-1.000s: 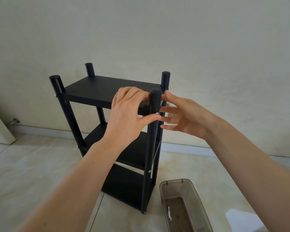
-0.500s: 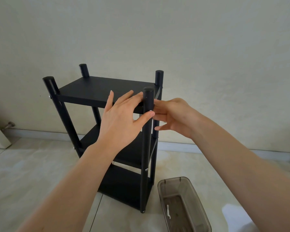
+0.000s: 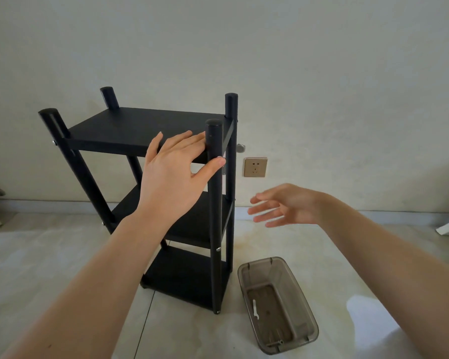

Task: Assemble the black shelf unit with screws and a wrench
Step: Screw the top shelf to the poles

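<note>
Pale tiled floor (image 3: 49, 255) meeting a plain cream wall (image 3: 322, 73) with a socket (image 3: 255, 167). Black shelf unit (image 3: 145, 130) upright on the floor against the wall, long axis vertical, posts pointing up, three tiers. Left hand (image 3: 174, 172) open, fingers on the top shelf, thumb against the near right post. Right hand (image 3: 285, 206) open, empty, apart from the unit. Smoky plastic tray (image 3: 278, 304) just beside its base

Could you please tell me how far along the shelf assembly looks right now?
Mostly built: the black shelf unit stands upright with three boards on four posts. The left hand steadies the front right post; the right hand hangs empty. A screw juts out near the top, probably needing tightening. The wrench lies in the tray.
</note>
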